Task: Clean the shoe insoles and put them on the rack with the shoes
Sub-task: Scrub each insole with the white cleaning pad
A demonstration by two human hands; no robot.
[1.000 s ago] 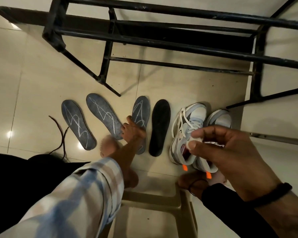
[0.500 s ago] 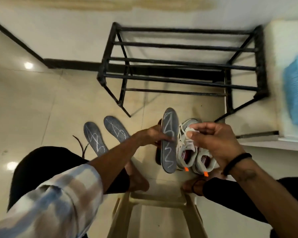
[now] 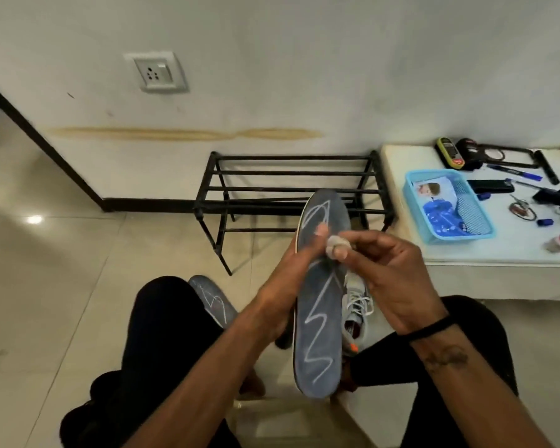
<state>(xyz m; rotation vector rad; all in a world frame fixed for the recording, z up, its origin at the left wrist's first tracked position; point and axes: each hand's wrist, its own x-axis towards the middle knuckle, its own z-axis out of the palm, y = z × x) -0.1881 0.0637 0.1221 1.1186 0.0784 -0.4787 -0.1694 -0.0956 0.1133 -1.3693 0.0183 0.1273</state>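
Honestly, the left hand is gripping the insole by just one edge while the right hand is pinching a small wipe against it, so hard scrubbing is risking flexing it loose onto the floor.

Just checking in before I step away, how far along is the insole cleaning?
Early. Nothing looks finished: the rack holds nothing. In hand: the left hand holds a grey insole with white scribbles, while the right hand pinches a small wipe against it. Left: another marked insole and the shoes on the floor.
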